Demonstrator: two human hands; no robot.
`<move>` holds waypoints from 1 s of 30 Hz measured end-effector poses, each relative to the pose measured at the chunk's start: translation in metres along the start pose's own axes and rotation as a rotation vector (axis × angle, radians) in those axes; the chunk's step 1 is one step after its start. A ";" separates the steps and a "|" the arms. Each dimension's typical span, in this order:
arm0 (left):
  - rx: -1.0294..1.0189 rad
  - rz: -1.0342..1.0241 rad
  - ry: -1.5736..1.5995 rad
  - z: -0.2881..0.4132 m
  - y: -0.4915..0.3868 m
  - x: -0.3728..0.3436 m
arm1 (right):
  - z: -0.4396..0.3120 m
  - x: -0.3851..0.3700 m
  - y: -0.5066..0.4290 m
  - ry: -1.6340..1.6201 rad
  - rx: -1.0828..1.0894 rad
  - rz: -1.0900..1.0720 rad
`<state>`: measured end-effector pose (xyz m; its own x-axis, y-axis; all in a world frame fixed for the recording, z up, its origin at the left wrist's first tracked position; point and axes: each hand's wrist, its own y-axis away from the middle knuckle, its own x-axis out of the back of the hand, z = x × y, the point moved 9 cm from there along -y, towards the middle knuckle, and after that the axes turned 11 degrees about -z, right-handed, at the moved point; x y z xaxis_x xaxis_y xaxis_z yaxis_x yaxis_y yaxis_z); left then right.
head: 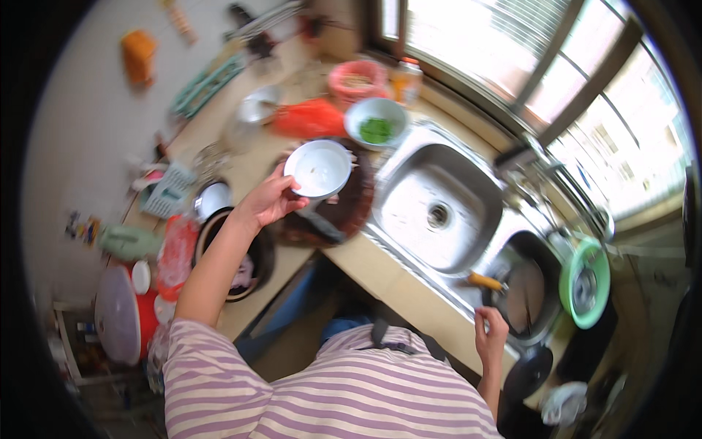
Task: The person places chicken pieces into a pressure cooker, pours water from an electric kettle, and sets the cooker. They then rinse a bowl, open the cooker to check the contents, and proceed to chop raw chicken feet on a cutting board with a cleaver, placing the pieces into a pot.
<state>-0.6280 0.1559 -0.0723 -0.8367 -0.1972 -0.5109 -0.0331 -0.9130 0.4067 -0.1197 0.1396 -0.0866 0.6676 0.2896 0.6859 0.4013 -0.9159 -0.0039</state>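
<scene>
My left hand (271, 196) grips the rim of a white bowl (318, 169), which looks nearly empty but for a few small specks. The bowl is held above a round dark chopping board (356, 211), where a cleaver (323, 225) and some pale pieces lie, partly hidden by bowl and hand. Near the counter's front edge, by the smaller sink basin, my right hand (492, 329) has its fingers curled with thumb and fingertips close together; whether it holds anything small cannot be made out. A yellow-orange handle (485, 281) lies just beyond it.
A steel sink basin (439, 214) is right of the board. Behind stand a bowl of chopped greens (377, 129), a red plastic bag (310, 118) and a pink basket (357, 79). A dark pot (266, 263) is by my left forearm. A green basin (600, 285) leans at the far right.
</scene>
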 end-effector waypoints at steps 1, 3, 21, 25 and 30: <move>0.036 -0.026 -0.025 -0.022 -0.020 -0.022 | 0.011 0.018 0.007 -0.025 -0.019 0.021; 0.088 -0.041 -0.028 -0.066 -0.056 -0.060 | 0.027 0.050 0.017 -0.002 -0.006 0.062; -0.581 -0.050 -1.310 -0.191 -0.096 -0.310 | 0.237 0.210 -0.145 0.680 -0.232 0.201; 0.122 -0.303 -0.416 -0.275 -0.148 -0.363 | 0.272 0.230 -0.185 0.678 -0.313 0.101; 0.383 -0.467 -0.142 -0.356 -0.188 -0.432 | 0.305 0.215 -0.188 0.767 -0.460 -0.260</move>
<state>-0.0656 0.2853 -0.1980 -0.7503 0.2661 -0.6052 -0.5851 -0.6934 0.4205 0.1399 0.4589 -0.1605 -0.0710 0.3885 0.9187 0.0829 -0.9156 0.3935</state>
